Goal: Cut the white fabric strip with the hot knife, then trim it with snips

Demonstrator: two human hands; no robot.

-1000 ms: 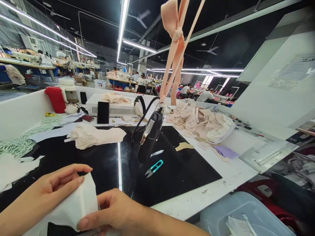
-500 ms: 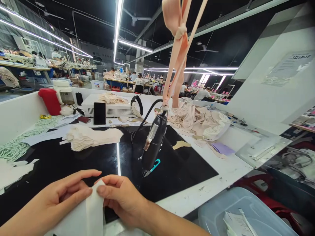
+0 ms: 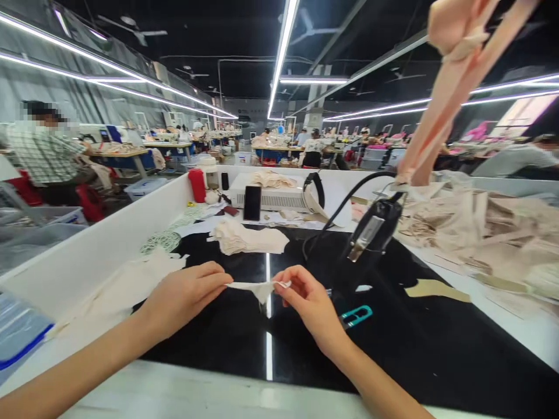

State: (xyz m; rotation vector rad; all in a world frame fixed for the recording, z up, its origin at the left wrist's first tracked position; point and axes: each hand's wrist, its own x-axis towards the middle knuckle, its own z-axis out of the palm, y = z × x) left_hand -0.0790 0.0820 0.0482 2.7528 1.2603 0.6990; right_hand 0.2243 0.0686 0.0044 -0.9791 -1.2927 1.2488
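Observation:
A small white fabric piece [image 3: 255,288] is stretched between my two hands, above the glossy black board [image 3: 209,343]. My left hand [image 3: 187,294] pinches its left end between thumb and fingers. At the other end my right hand [image 3: 308,299] grips the curled edge. Just behind lies a stack of cream fabric pieces [image 3: 251,238]. Right of my right hand, teal-handled thread snips [image 3: 358,315] rest on the board. Over them hangs a black handheld device [image 3: 373,230] with a metal plate, tied to peach fabric strips [image 3: 430,134].
A black phone [image 3: 252,202] leans against a white vented box [image 3: 279,199] at the back. Beige fabric [image 3: 489,227] is heaped at right, near a tan scrap [image 3: 437,290]. Pale cut pieces [image 3: 126,285] and green cords [image 3: 161,240] lie left. A red cup [image 3: 197,186] stands behind.
The view has swung left. My hands have moved forward over the board and apart, and the fabric piece is now stretched between them. The hanging device appears farther right.

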